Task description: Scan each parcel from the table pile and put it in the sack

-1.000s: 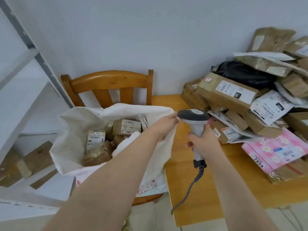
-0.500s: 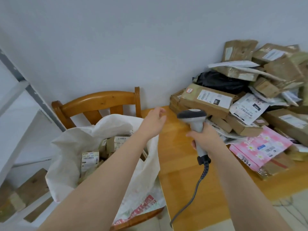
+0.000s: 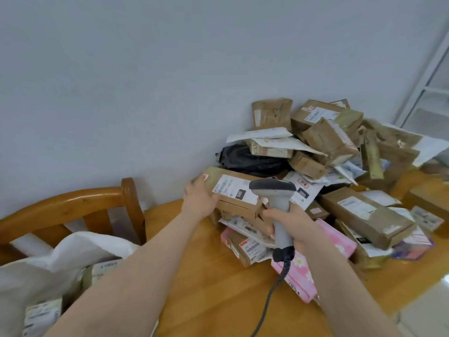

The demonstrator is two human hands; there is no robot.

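Two hands at a parcel pile (image 3: 328, 142) on a wooden counter (image 3: 218, 300). Left hand (image 3: 199, 199), fingers released, flat against the left end of a labelled brown parcel (image 3: 233, 190). Right hand (image 3: 295, 223), fingers grasping a grey scanner (image 3: 279, 203) just beside it. White sack (image 3: 31, 271) lower left, parcels inside.

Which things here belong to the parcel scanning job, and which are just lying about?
Part of the job:
- barcode scanner, gripped by the right hand
- cardboard box labelled 060, touched by the left hand
- parcel pile
- white sack holding parcels

Just there:
- wooden chair
- white metal shelving
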